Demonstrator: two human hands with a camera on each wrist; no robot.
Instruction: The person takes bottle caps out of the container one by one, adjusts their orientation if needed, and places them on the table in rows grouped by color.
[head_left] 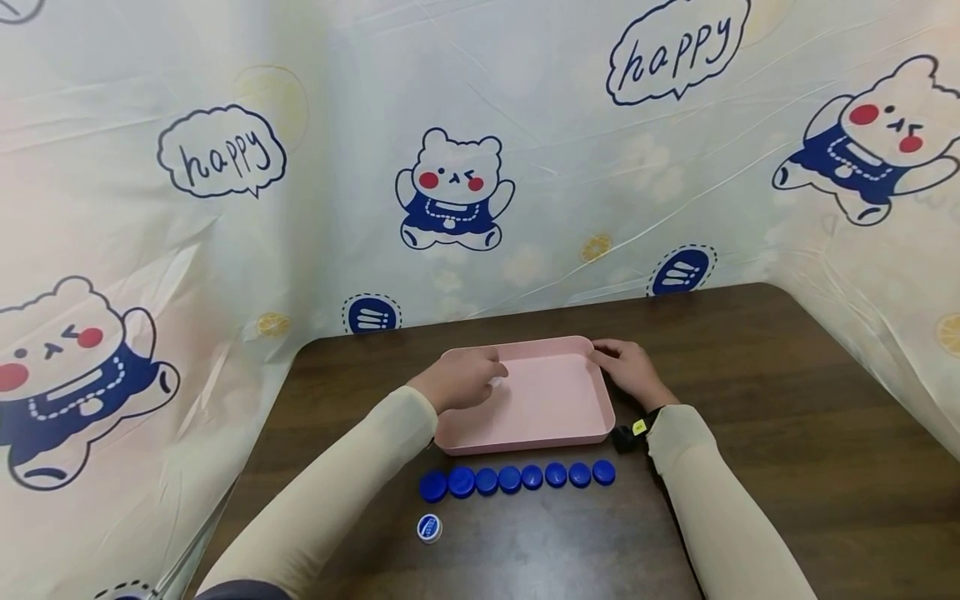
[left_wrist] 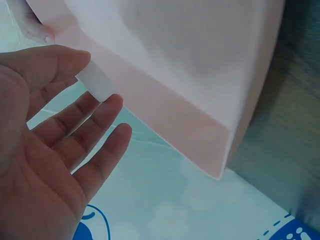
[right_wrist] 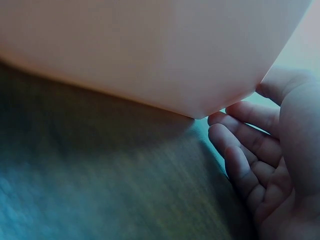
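Observation:
Over the left part of a shallow pink tray (head_left: pixel 555 400), my left hand (head_left: pixel 463 379) pinches a small white bottle cap (left_wrist: pixel 97 81) between thumb and fingertips. The last fingers of that hand (left_wrist: pixel 55 135) stand loosely bent, away from the cap. At the tray's far right corner is my right hand (head_left: pixel 632 369). In the right wrist view its thumb (right_wrist: pixel 280 85) meets the tray wall (right_wrist: pixel 165 55), and the bent fingers lie close under the corner. The tray's left end is partly hidden by the left hand and sleeve.
Several blue bottle caps (head_left: pixel 509 479) form a row along the near side of the tray. Closer to me lies a white cap with a blue label (head_left: pixel 429 527). The brown wooden table (head_left: pixel 787 433) ends at a printed curtain (head_left: pixel 555 167) behind it.

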